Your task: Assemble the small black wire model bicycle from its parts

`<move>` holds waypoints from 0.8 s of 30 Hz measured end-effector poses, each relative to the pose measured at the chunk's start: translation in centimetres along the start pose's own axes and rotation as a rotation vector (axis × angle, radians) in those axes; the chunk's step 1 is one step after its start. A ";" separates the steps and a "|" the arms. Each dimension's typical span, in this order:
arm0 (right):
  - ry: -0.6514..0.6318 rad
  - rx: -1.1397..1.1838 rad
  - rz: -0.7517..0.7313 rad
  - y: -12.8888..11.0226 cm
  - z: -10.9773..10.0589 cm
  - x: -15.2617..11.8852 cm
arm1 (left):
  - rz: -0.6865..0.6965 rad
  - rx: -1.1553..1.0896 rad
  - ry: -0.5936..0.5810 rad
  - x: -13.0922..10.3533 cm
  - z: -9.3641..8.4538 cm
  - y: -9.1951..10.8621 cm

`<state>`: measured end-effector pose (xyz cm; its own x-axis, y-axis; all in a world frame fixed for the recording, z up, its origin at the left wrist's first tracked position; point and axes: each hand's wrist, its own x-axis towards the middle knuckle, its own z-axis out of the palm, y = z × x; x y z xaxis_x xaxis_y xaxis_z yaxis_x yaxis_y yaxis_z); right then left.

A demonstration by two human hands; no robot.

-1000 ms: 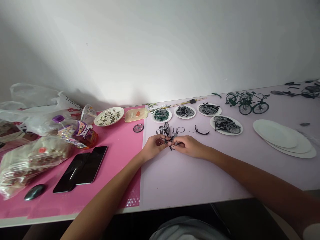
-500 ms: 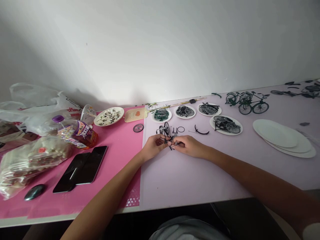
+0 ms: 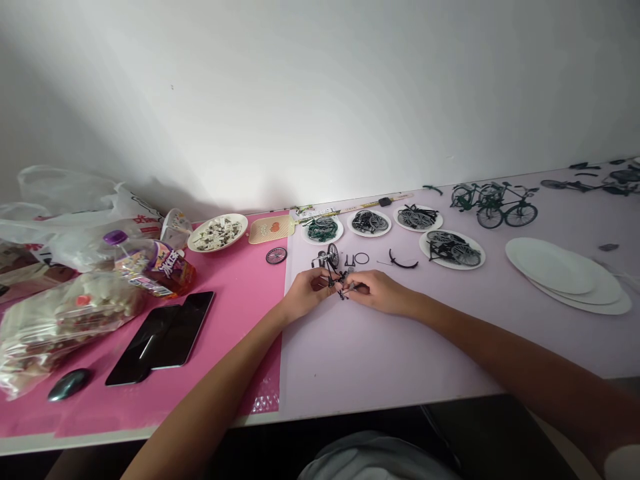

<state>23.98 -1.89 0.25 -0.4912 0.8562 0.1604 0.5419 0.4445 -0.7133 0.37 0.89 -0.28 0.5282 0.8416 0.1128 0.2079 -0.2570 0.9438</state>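
Observation:
My left hand [image 3: 306, 293] is closed on a small dark model bicycle [image 3: 332, 256], whose spoked wheel stands up beyond my fingers. Against its near end, my right hand [image 3: 374, 291] pinches a dark part of the same model; the exact part is too small to make out. The fingertips of both hands almost meet. Just beyond them lie a thin black ring [image 3: 362, 258] and a small black A-shaped piece [image 3: 350, 260]. Farther right is a curved black strip [image 3: 403, 261]. A loose spoked wheel [image 3: 277, 255] rests on the pink mat to the left.
White plates of dark and green parts [image 3: 453, 250] stand behind my hands. Finished-looking model bicycles [image 3: 507, 207] and flat white plates [image 3: 565, 275] are at right. On the left are two phones [image 3: 183, 330], a bottle [image 3: 155, 267], a mouse [image 3: 70, 385] and plastic bags [image 3: 75, 233].

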 end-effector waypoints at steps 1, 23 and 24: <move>-0.001 0.003 0.003 0.0 0.0 0.0 | -0.001 0.004 0.000 0.0 0.0 0.0; -0.033 0.022 0.027 -0.4 -0.2 -0.1 | -0.031 0.015 -0.010 0.0 0.0 0.4; -0.031 0.021 0.025 -0.3 -0.2 -0.1 | -0.031 0.012 -0.009 0.0 0.0 0.4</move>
<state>23.98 -2.04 0.64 -0.4988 0.8581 0.1218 0.5395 0.4175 -0.7312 0.43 0.81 0.14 0.5289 0.8449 0.0804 0.2344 -0.2366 0.9429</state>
